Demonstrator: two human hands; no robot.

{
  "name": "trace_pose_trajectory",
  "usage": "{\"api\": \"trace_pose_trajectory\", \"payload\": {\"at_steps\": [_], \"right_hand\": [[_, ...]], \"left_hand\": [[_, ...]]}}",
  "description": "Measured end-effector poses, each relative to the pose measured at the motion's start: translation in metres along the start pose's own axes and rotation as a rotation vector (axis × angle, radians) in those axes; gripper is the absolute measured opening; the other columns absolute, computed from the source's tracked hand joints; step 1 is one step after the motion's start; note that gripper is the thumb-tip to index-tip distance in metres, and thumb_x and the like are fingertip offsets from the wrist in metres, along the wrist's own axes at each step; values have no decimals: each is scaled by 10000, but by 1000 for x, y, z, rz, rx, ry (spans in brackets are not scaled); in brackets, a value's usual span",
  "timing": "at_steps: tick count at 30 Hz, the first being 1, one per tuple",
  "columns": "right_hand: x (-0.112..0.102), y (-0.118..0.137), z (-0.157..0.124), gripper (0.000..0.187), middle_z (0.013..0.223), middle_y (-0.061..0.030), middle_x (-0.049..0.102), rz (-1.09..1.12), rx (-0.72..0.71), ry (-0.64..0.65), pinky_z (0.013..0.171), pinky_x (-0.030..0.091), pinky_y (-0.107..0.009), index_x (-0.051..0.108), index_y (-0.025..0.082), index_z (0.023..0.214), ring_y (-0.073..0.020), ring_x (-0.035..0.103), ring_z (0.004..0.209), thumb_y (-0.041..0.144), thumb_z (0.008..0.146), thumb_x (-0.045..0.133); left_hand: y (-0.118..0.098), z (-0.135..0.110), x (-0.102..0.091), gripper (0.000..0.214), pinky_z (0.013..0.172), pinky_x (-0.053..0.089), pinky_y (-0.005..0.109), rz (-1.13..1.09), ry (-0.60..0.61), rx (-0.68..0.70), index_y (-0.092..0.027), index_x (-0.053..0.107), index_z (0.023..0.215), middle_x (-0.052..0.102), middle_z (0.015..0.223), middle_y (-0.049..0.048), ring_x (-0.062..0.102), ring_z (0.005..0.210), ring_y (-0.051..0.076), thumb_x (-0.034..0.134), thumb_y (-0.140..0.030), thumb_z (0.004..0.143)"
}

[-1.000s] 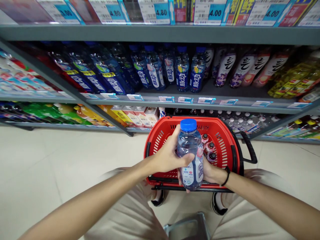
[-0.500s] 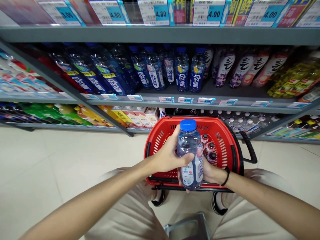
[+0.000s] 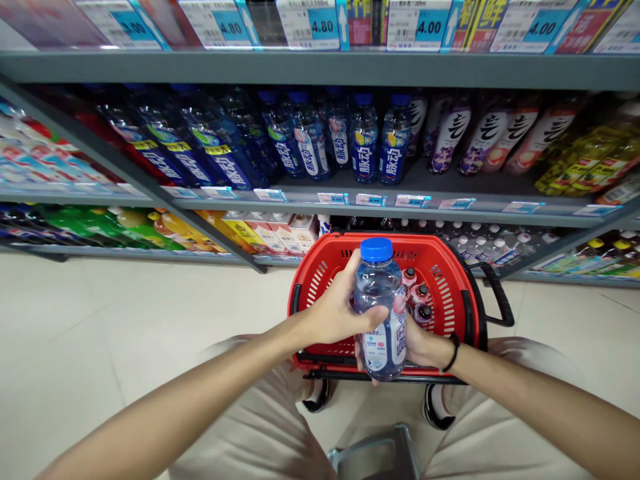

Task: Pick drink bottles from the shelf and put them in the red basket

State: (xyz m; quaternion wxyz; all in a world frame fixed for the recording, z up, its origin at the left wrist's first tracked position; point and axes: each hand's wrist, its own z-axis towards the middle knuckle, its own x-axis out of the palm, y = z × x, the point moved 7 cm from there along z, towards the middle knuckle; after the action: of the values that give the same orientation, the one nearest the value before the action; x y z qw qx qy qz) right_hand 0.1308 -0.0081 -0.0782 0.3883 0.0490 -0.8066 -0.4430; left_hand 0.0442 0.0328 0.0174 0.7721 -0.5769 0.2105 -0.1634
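Observation:
A clear, bluish drink bottle [image 3: 379, 320] with a blue cap is held upright between both hands, above the near part of a red shopping basket [image 3: 320, 267]. My left hand [image 3: 345, 310] wraps its left side, thumb lying across the front of the label. My right hand [image 3: 420, 343] supports the bottle from behind and below on the right; most of those fingers are hidden by the bottle. Inside the basket, several dark-capped bottles with pinkish shoulders [image 3: 421, 293] stand to the right of the held bottle.
Shelving [image 3: 320, 70] runs across the front. Its middle shelf holds blue-capped bottles [image 3: 310, 143] and purple-labelled bottles [image 3: 450, 140]; more drinks fill the bottom. The basket's black handle [image 3: 497, 297] juts right. A grey metal-framed object [image 3: 377, 457] is on the floor between my legs.

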Motion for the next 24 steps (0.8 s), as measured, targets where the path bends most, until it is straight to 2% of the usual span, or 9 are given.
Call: {"api": "trace_pose_trajectory", "payload": {"at_steps": [4,8,16,24], "right_hand": [[1,1,-1,818,1072,-141,721,-13,9,8,835,580,-484,660,172,1158,-298,686,997,874,807,430],[2,1,0,810,1077,-138,724,7,-4,14,838,581,-491,664,178,1134,-300,689,992,881,775,481],[-8,-8,1,741,1062,-145,727,8,32,-25,845,580,-500,656,168,1090,-300,693,1003,830,839,437],[-3,-6,1,831,1053,-146,729,22,37,1,842,576,-502,662,168,1097,-303,694,983,901,757,467]], "left_hand": [[1,0,0,723,779,558,306,-5,-3,-10,-147,366,1417,648,1034,98,643,875,202,725,-296,808],[2,0,0,727,786,558,310,-3,-13,-14,-151,377,1414,654,1043,100,646,881,205,735,-299,800],[4,0,-1,726,798,564,321,-13,-24,-31,-148,406,1401,661,1046,101,650,895,212,754,-304,783],[1,1,-1,681,793,560,313,3,-23,-19,-145,416,1371,659,1047,99,646,886,206,737,-290,788]]}}
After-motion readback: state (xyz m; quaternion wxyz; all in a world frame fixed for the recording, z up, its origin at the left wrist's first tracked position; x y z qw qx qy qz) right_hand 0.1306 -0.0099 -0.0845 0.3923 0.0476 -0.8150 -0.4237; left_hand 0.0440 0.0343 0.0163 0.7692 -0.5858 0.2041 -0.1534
